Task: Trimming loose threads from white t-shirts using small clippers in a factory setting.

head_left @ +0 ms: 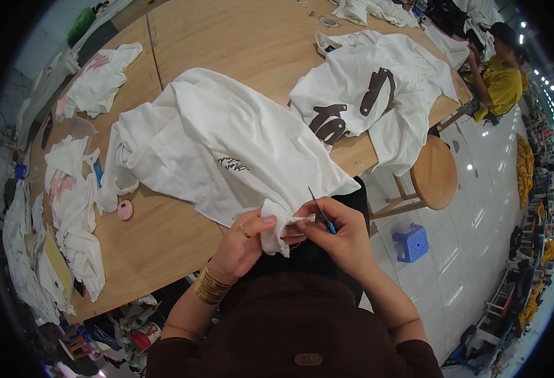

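A white garment (226, 126) with a small dark print spreads over the table and hangs off its near edge into my hands. My left hand (236, 249), with gold bangles at the wrist, is closed on a gathered end of it. The frayed edge (284, 242) of that end shows between my hands. My right hand (343, 236) holds small blue-handled scissors (329, 223), their dark blades pointing up and away. Its thumb and fingertips also pinch the frayed edge. Whether the blades are apart is too small to tell.
Another white garment (409, 82) with brown lettering lies at the right of the wooden table (195, 38). White pieces (75, 208) and a pink round object (125, 210) lie left. A wooden stool (434, 173) and blue plastic stool (411, 243) stand right. A person in yellow (502, 88) sits beyond.
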Demonstrator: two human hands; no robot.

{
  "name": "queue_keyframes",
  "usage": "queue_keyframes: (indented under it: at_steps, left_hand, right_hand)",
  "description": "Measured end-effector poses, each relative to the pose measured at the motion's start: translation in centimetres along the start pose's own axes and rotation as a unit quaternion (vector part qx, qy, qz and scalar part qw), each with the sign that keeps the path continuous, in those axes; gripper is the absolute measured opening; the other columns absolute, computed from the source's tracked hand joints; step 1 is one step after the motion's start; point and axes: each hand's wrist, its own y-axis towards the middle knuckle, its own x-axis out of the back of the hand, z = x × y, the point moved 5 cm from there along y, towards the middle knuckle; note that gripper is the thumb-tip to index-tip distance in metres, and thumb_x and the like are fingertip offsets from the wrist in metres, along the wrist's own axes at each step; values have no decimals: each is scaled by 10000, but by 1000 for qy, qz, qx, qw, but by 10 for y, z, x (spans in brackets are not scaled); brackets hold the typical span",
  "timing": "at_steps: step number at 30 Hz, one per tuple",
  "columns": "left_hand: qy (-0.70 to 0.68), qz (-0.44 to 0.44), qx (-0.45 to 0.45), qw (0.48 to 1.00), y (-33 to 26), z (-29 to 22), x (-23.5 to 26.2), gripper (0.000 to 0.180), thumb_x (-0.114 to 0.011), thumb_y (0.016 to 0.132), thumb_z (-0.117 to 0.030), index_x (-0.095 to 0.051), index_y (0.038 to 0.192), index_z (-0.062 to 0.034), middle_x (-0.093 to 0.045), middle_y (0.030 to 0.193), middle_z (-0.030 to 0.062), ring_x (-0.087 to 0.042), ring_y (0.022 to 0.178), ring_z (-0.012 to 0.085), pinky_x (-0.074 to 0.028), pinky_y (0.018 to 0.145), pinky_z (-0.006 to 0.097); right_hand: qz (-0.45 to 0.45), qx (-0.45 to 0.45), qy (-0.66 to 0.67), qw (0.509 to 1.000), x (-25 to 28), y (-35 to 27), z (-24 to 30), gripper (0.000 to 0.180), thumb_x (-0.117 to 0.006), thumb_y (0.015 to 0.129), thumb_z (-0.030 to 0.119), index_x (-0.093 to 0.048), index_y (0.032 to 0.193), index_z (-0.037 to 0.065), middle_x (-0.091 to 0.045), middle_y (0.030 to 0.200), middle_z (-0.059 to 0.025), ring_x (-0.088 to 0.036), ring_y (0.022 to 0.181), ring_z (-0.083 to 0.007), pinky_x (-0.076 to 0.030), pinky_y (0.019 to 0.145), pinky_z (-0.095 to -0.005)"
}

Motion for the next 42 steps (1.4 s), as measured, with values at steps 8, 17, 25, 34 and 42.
queue_keyframes:
  at_steps: [8, 17, 25, 34, 42]
  left_hand:
    - [197, -74, -81, 974, 4, -5, -1, 215, -557, 866, -136, -582, 1000, 30, -627, 885, 45, -558, 817, 76, -434, 747, 229]
    - [316, -80, -126, 937, 1, -8, -2, 201, -545, 889, -156, -582, 919, 39, -601, 790, 15, -521, 696, 46, -423, 629, 205]
    - [279, -57, -84, 955, 2, -2, 0, 219, -487, 925, -186, -572, 904, 14, -580, 765, -9, -480, 667, 26, -402, 599, 199]
    - [277, -57, -92, 955, 3, -2, -8, 190, -537, 898, -163, -577, 934, 19, -599, 813, 3, -509, 720, 29, -420, 628, 201]
    - [331, -54, -109, 936, 3, -2, -5, 192, -565, 882, -135, -575, 969, 36, -602, 847, 21, -530, 734, 41, -434, 642, 199]
  right_hand:
    - [-21, 48, -103, 993, 0, -2, -1, 203, -680, 758, 97, -598, 925, 16, -622, 745, -81, -569, 644, -101, -446, 597, -231]
    - [-51, 221, -297, 927, -5, -7, 14, 275, -717, 638, 88, -575, 872, 58, -536, 753, -46, -567, 588, -203, -449, 495, -298]
    - [-38, 167, -238, 956, -5, -2, 8, 228, -693, 647, 47, -587, 845, 9, -535, 712, -61, -528, 614, -167, -420, 562, -258]
    - [-46, 230, -294, 927, -2, -5, 8, 280, -691, 627, 109, -552, 857, 33, -520, 749, -57, -557, 570, -207, -447, 491, -298]
    - [-69, 147, -298, 941, 7, -8, 5, 318, -704, 685, 179, -552, 926, 39, -557, 760, -76, -577, 600, -226, -461, 531, -305]
